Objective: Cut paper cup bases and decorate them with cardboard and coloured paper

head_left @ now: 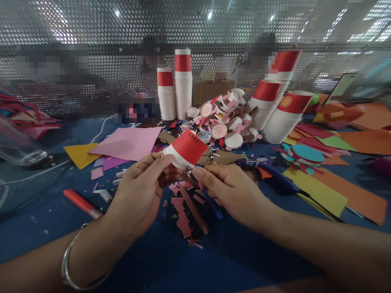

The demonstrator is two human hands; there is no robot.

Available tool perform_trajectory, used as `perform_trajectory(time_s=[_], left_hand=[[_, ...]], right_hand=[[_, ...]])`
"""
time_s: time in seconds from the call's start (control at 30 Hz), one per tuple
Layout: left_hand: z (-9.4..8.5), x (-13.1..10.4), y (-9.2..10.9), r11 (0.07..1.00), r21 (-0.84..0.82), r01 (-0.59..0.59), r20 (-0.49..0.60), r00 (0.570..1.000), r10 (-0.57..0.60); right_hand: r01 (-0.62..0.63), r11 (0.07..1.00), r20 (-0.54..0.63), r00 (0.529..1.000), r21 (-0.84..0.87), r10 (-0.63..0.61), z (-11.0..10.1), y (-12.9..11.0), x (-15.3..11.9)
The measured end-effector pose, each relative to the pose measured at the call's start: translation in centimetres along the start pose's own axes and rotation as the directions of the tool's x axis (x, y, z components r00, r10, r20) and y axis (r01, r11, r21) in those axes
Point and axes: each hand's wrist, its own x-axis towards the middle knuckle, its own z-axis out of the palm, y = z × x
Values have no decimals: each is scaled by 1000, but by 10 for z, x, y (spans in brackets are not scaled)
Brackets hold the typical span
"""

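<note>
A small red and white paper cup piece [190, 147] is tilted above the middle of the blue table. My left hand [146, 183] pinches its white edge between thumb and fingers. My right hand [224, 185] is closed at the lower right of the piece; what its fingertips grip is too small to make out. Below the hands lie pink paper scraps [183, 219], a brown stick [195, 211] and a blue pen-like object [215, 205], whose upper end is hidden by my right hand.
Behind stand cup stacks [183, 95] and a heap of cut cup bottoms [233, 122]. A blue glue gun [275, 175] and coloured paper [354, 187] lie right; pink paper [128, 142] and a red marker [81, 202] lie left.
</note>
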Motion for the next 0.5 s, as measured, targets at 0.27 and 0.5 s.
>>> perform_trajectory(time_s=[0.27, 0.5], left_hand=[[1, -4, -5, 999, 35, -22, 67, 998, 19], [-3, -9, -9, 992, 120, -31, 136, 991, 15]], right_hand=[[-25, 998, -4, 1000, 51, 25, -1, 2, 2], [-32, 996, 21, 999, 88, 30, 1, 1, 0]])
